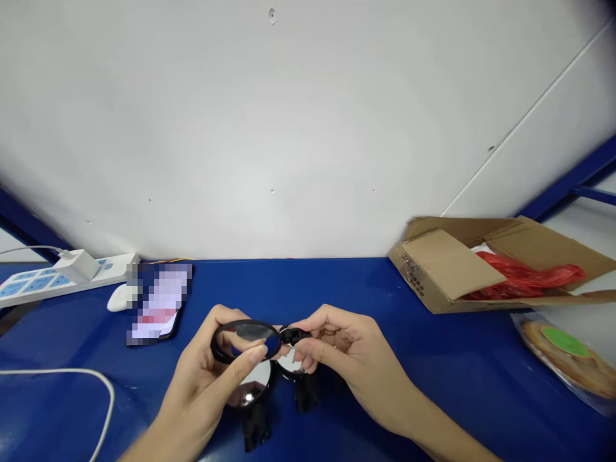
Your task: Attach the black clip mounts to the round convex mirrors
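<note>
Between my two hands is a small round mirror [250, 332] with a black rim, raised a little above the blue table. My left hand [199, 378] grips its rim, with the thumb across the front edge. At the mirror's right side, the fingers of my right hand [356, 350] pinch its black swivel joint [291, 336]. Below lie two more round mirrors, one on the left [255, 383] and one on the right [290, 364], both partly hidden by my hands and the held mirror. Black clamp-like mounts [256, 427] extend toward me from them.
On the left are a power strip [29, 289] with a white charger [77, 266], a white rounded case [122, 298], a phone [161, 301] and a white cable [103, 378]. An open cardboard box [452, 263] holds a red bag [524, 276]. A wrapped round item [568, 353] sits near it.
</note>
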Tool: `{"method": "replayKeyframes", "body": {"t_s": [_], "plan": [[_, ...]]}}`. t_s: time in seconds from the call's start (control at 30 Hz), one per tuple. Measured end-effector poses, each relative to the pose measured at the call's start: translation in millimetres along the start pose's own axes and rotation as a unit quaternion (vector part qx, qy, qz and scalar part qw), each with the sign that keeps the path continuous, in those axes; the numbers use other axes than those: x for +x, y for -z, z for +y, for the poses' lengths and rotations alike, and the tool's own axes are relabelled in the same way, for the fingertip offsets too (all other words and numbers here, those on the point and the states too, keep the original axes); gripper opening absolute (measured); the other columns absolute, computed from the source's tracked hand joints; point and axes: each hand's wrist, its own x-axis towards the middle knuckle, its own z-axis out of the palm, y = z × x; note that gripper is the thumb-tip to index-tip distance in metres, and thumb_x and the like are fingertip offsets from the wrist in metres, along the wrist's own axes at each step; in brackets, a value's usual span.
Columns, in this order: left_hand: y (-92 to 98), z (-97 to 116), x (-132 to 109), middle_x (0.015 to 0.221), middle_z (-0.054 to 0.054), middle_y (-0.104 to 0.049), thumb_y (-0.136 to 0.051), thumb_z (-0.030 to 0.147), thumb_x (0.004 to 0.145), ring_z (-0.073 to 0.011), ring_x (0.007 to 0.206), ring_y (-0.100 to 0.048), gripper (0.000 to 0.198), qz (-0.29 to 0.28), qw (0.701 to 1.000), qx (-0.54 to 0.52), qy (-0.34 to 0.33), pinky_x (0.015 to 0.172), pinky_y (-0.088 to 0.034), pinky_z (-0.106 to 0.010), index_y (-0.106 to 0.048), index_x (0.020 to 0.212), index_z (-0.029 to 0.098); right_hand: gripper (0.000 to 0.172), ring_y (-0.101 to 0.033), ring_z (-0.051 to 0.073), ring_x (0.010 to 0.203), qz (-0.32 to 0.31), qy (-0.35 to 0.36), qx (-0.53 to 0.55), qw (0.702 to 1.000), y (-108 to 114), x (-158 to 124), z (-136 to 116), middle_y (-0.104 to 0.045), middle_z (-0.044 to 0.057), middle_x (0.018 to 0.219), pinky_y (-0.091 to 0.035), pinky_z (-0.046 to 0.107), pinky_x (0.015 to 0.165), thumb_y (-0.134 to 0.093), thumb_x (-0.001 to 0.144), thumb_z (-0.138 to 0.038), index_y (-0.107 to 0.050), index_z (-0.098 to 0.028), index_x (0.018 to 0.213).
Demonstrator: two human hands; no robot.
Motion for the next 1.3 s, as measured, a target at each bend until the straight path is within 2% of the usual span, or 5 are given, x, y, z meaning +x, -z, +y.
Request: {"method": "replayKeyframes", "body": {"t_s": [0.3,0.47,0.63,0.93,1.3], "plan": [[4.3,-4.9,-0.7,0.102,-0.009,-0.074,-0.099,0.049,0.084,-0.0199,0.076,-0.059,0.036,-0.02,0.999,-0.011,-0.033,0.052,-0.048,-0.021,-0.072,0.084,0.025,0.024,-0.075,0.014,0.07,-0.025,-0.017,0.049,0.998,-7.4,1.1,2.7,-0.084,0.004,0.083,-0.062,0.027,0.072,-0.092,0.097,-0.039,-0.081,-0.018,0.102],[2.7,-4.9,-3.1,0.098,-0.01,-0.075,-0.099,0.047,0.084,-0.0249,0.084,-0.066,0.036,-0.019,0.999,-0.008,-0.044,0.065,-0.058,-0.028,-0.072,0.08,0.024,0.025,-0.075,0.015,0.068,-0.028,-0.023,0.044,0.998,-9.0,-0.9,3.9,-0.083,0.003,0.082,-0.062,0.028,0.07,-0.092,0.097,-0.04,-0.081,-0.019,0.103],[1.9,-3.2,-4.3,0.088,-0.005,-0.072,-0.098,0.052,0.085,-0.0164,0.066,-0.057,0.036,-0.032,0.999,-0.009,-0.018,0.055,-0.049,-0.023,-0.074,0.093,0.025,0.024,-0.075,0.016,0.072,-0.027,0.009,-0.054,0.998,-7.8,-6.1,-4.3,-0.082,0.0,0.084,-0.061,0.028,0.071,-0.083,0.105,-0.047,-0.083,-0.024,0.11],[4.1,2.3,6.2,0.069,-0.006,-0.077,-0.09,0.062,0.092,-0.0208,0.058,-0.074,0.044,-0.096,0.993,0.011,0.066,0.052,-0.042,-0.021,-0.07,0.1,0.024,0.016,-0.073,0.016,0.083,0.021,0.274,-0.368,0.888,-3.3,-5.1,3.7,-0.081,0.001,0.099,-0.056,0.03,0.08,-0.072,0.115,-0.031,-0.079,-0.026,0.128],[11.6,2.4,11.6,0.066,-0.006,-0.081,-0.081,0.064,0.101,-0.0196,0.053,-0.075,0.044,-0.172,0.982,0.028,0.071,0.052,-0.042,-0.021,-0.065,0.106,0.023,0.013,-0.071,0.016,0.084,0.002,0.298,-0.392,0.87,5.9,-2.5,11.4,-0.077,0.001,0.097,-0.055,0.029,0.077,-0.072,0.115,-0.029,-0.077,-0.024,0.126]]}}
